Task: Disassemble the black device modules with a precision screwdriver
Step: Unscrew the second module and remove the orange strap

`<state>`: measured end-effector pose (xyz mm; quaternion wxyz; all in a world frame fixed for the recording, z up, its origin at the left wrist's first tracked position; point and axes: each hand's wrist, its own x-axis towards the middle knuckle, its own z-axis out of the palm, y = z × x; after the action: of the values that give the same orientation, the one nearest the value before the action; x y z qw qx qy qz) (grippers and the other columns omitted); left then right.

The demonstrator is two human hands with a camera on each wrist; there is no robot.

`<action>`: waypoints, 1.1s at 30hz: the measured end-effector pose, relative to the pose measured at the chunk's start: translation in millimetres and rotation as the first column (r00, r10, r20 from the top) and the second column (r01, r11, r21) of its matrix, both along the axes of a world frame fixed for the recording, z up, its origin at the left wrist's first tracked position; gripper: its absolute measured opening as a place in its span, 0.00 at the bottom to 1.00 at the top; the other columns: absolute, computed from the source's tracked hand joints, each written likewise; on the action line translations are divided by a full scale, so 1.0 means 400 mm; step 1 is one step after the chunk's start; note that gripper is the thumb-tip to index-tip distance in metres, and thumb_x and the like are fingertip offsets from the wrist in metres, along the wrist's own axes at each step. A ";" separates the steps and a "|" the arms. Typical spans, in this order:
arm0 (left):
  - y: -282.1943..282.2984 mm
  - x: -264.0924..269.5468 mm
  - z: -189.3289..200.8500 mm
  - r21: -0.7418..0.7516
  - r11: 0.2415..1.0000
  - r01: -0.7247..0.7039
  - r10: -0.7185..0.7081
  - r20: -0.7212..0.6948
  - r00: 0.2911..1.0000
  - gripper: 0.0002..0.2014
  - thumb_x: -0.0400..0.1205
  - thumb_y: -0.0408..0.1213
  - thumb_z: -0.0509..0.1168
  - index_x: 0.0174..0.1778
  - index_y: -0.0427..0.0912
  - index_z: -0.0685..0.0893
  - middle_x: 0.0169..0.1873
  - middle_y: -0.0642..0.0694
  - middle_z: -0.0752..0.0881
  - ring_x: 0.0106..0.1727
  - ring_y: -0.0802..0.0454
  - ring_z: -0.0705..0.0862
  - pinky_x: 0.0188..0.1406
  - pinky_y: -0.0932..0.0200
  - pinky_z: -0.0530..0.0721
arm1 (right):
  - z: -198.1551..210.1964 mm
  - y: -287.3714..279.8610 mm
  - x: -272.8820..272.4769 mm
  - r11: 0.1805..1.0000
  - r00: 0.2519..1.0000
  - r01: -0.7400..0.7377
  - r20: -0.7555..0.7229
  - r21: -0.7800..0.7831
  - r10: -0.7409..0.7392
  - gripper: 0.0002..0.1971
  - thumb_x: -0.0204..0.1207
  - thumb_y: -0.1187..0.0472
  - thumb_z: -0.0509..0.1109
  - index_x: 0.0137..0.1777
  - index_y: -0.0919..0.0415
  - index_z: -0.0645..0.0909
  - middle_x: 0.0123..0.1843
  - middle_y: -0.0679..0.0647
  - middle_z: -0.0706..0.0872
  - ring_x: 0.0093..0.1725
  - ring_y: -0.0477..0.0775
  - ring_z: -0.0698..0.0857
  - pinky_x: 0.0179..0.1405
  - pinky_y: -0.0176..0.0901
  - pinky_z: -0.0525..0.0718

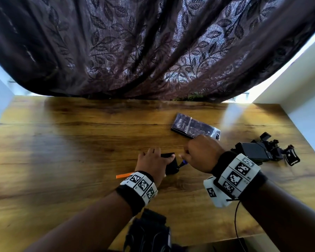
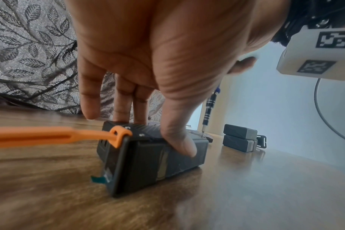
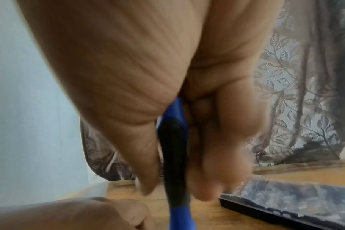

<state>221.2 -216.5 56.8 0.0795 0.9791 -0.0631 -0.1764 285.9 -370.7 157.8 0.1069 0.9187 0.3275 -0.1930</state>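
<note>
Module: a black rectangular plastic device module (image 2: 152,157) lies flat on the glossy wooden table (image 1: 62,142), near the front middle; in the left wrist view its long axis runs from the near-left end, where a teal tab sticks out, away toward the far right.
Strap: an orange plastic strap (image 2: 49,135) is looped onto the module's near top corner and trails off to the left, away from the module.
Left hand: the left hand (image 1: 151,162) presses down on the module, thumb (image 2: 179,140) curled over its near side, fingers straight down on the far top edge; it grips the module from above.
Screwdriver: a slim black precision screwdriver with silver rings and a blue cap (image 2: 209,109) stands nearly upright, its tip on the module's far top end.
Right hand: the right hand (image 1: 202,153) is just right of the module, fingers curled closed round the screwdriver handle (image 3: 173,155).
Bit case: a flat black case under a clear lid (image 1: 195,127) lies behind the module, to its far right.
Other modules: two more black blocks, stacked (image 2: 239,137), sit well to the module's right, among black mounts and clips (image 1: 262,150).
Curtain: a dark leaf-patterned curtain (image 1: 153,48) hangs behind the table's far edge.
</note>
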 end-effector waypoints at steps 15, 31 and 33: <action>0.003 -0.002 -0.009 -0.029 1.000 -0.012 0.012 0.028 1.000 0.36 0.86 0.47 0.67 0.86 0.69 0.56 0.70 0.42 0.71 0.74 0.40 0.70 0.70 0.37 0.72 | -0.015 0.007 0.007 0.997 0.999 0.022 0.046 0.076 -0.026 0.14 0.86 0.44 0.61 0.52 0.52 0.83 0.48 0.50 0.88 0.48 0.53 0.87 0.52 0.54 0.87; 0.005 -0.001 -0.016 -0.034 0.999 -0.008 0.009 0.036 0.999 0.37 0.85 0.47 0.69 0.87 0.68 0.56 0.72 0.42 0.70 0.75 0.40 0.69 0.72 0.36 0.72 | 0.004 -0.017 -0.010 0.996 0.998 -0.030 -0.053 0.085 0.035 0.05 0.78 0.53 0.72 0.50 0.51 0.87 0.51 0.46 0.85 0.52 0.49 0.83 0.49 0.42 0.83; 0.005 -0.002 -0.016 -0.030 1.000 -0.007 0.008 0.041 0.999 0.37 0.86 0.46 0.68 0.87 0.68 0.56 0.73 0.41 0.70 0.75 0.40 0.68 0.71 0.36 0.71 | 0.003 -0.007 -0.012 0.999 0.999 -0.018 -0.032 0.045 0.020 0.10 0.80 0.48 0.70 0.46 0.52 0.88 0.47 0.47 0.87 0.49 0.51 0.86 0.50 0.48 0.87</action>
<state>220.2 -214.5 50.4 0.0933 0.9814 -0.0637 -0.1550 281.2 -373.4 159.0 0.0830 0.9145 0.3421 -0.1996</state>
